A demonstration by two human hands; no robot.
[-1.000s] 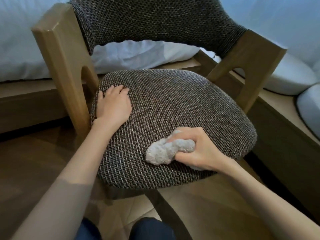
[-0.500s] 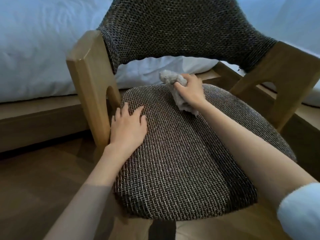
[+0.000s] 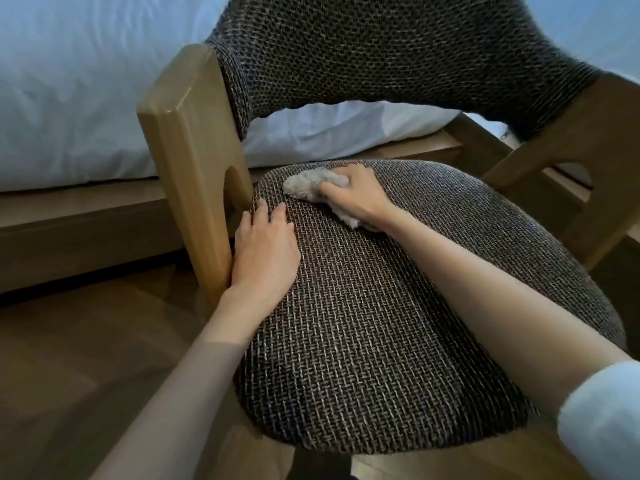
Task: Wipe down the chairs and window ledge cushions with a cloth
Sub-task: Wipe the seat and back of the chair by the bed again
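Observation:
A low wooden chair fills the view, with a dark woven seat cushion (image 3: 398, 323) and a matching curved backrest (image 3: 381, 53). My right hand (image 3: 353, 195) grips a crumpled grey cloth (image 3: 308, 185) and presses it onto the far left part of the seat, just under the backrest. My left hand (image 3: 265, 251) lies flat, fingers spread, on the seat's left edge beside the wooden left armrest post (image 3: 197, 161). Part of the cloth is hidden under my right palm.
White bedding (image 3: 86, 91) on a wooden bed frame (image 3: 79, 223) runs behind the chair. The chair's right wooden post (image 3: 571, 161) stands at the right. Brown wooden floor (image 3: 86, 358) shows at the lower left.
My right hand with the cloth went from the seat's front to its back, then slid left along the back edge. My left hand stayed on the seat's left edge. The view moved closer.

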